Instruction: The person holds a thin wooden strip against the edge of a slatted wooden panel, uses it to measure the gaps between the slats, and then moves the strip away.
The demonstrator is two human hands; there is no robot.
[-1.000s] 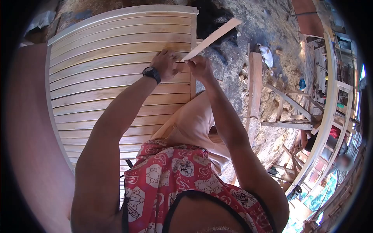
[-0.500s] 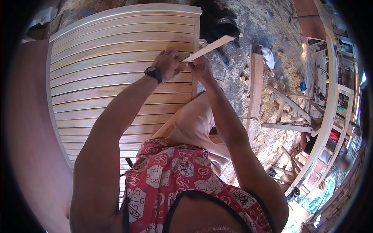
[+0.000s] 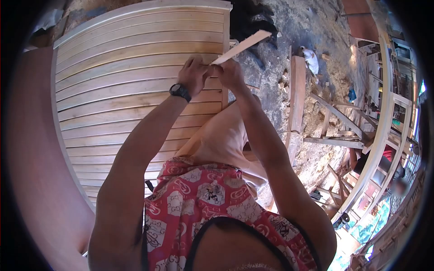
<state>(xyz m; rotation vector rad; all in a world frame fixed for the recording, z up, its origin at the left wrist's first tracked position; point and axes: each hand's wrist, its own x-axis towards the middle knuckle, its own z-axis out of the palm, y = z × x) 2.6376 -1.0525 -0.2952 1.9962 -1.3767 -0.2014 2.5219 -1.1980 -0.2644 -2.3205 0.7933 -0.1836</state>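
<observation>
We are pinching the wooden strip (image 3: 242, 46) near its lower end with the right hand (image 3: 232, 76). The left hand (image 3: 193, 76) is curling its fingers beside that end; we cannot tell their grip. The strip is overhanging the slatted panel's (image 3: 126, 86) edge.

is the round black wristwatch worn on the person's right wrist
No, the round black wristwatch is strapped just behind the left hand, while no watch shows behind the right hand.

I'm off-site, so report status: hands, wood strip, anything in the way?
Right hand on wood strip; left hand at its near end. Strip juts past edge of slatted panel. Nothing visibly blocking.
</observation>
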